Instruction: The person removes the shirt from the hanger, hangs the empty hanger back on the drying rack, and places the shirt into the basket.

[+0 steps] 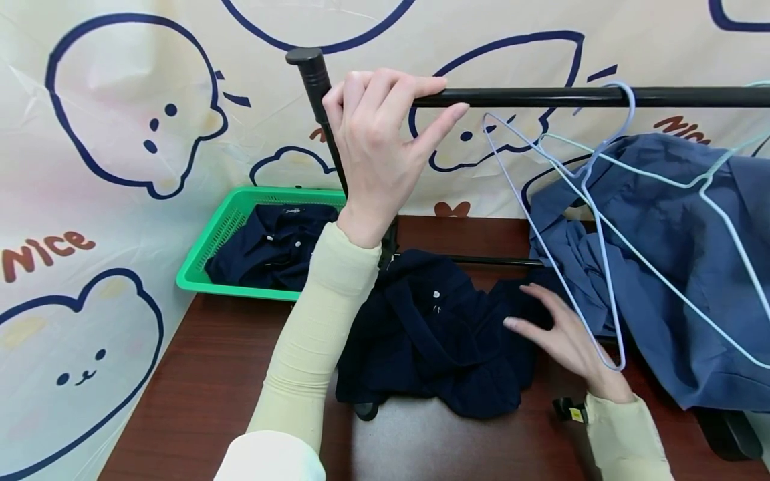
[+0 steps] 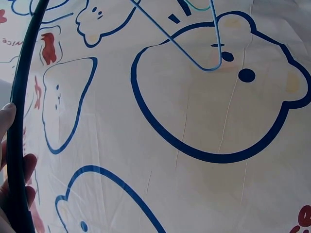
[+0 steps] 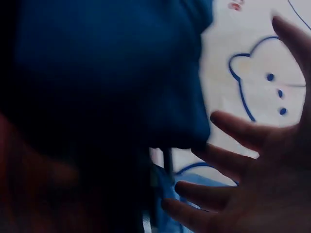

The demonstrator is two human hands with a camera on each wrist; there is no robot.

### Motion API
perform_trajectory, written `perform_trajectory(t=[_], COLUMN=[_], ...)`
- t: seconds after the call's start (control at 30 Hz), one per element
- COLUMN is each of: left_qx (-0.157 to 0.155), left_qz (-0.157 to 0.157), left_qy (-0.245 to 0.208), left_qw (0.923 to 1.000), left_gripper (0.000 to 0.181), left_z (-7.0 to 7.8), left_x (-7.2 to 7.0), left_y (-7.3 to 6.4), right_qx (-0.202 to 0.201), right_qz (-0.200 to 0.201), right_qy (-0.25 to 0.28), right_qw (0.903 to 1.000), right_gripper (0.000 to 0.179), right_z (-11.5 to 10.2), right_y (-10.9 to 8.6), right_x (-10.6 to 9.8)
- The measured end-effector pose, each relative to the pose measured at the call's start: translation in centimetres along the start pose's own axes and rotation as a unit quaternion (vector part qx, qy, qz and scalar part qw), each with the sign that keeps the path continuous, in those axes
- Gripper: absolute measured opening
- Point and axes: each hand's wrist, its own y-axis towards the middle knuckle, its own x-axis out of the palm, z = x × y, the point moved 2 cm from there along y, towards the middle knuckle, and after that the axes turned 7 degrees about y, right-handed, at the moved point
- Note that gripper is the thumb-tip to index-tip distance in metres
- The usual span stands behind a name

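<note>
My left hand (image 1: 379,133) grips the black rail (image 1: 529,97) of a clothes rack near its left end. In the left wrist view its fingertips (image 2: 30,165) show around the dark rail (image 2: 20,97). Below lies a crumpled navy garment (image 1: 433,334), with a small white mark on it. My right hand (image 1: 568,337) is beside the garment's right side, fingers spread and holding nothing. In the right wrist view the spread fingers (image 3: 228,162) are close to hanging dark blue cloth (image 3: 121,73).
A lilac wire hanger (image 1: 601,247) hangs from the rail, in front of my right wrist in the head view. Further right, a blue-grey shirt (image 1: 680,267) hangs near a pale green hanger (image 1: 716,170). At the back left, a green basket (image 1: 198,270) holds folded navy clothing.
</note>
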Motion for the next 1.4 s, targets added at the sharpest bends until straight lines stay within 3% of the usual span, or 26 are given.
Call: perform_trajectory(t=[0.07,0.17,0.53,0.73,0.97,1.07,1.2,1.3,1.4], left_qx=[0.001,0.001,0.025,0.08,0.106,0.102,0.076,0.05,0.026], left_qz=[0.002,0.002,-0.002,-0.056,-0.057,-0.099,-0.201,-0.3,-0.396], left_qy=[-0.001,-0.002,-0.022,-0.039,-0.104,-0.118,-0.12,-0.104,-0.08], left_qw=[1.0,1.0,0.9995,0.9944,0.9873,0.9828,0.9692,0.947,0.9144], left_gripper=[0.039,0.039,0.035,0.049,0.057,0.063,0.074,0.087,0.098], left_z=[0.0,0.0,0.0,-0.2,0.1,-0.1,-0.6,-0.9,-1.0], left_x=[0.0,0.0,-0.3,-2.3,-4.7,-5.0,-4.8,-4.6,-4.5], left_y=[0.0,0.0,-0.3,-0.9,-3.5,-5.3,-8.7,-11.7,-14.9], right_qx=[0.001,0.003,0.018,0.001,-0.02,-0.022,-0.031,-0.04,-0.048], right_qz=[-0.041,-0.071,-0.063,-0.058,-0.062,-0.069,-0.075,-0.073,-0.058], right_qy=[-0.019,-0.042,-0.064,-0.054,-0.024,-0.009,0.002,0.003,-0.008], right_qw=[0.999,0.9966,0.9958,0.9969,0.9976,0.9974,0.9967,0.9965,0.9971], right_gripper=[0.086,0.096,0.099,0.091,0.076,0.071,0.061,0.054,0.053], right_z=[0.4,0.6,0.8,0.6,0.3,0.2,0.0,0.0,0.1], right_y=[0.3,0.8,2.3,2.6,2.6,2.7,3.0,3.1,3.2], right_x=[1.2,2.5,4.2,4.4,4.4,4.6,4.7,4.9,5.0])
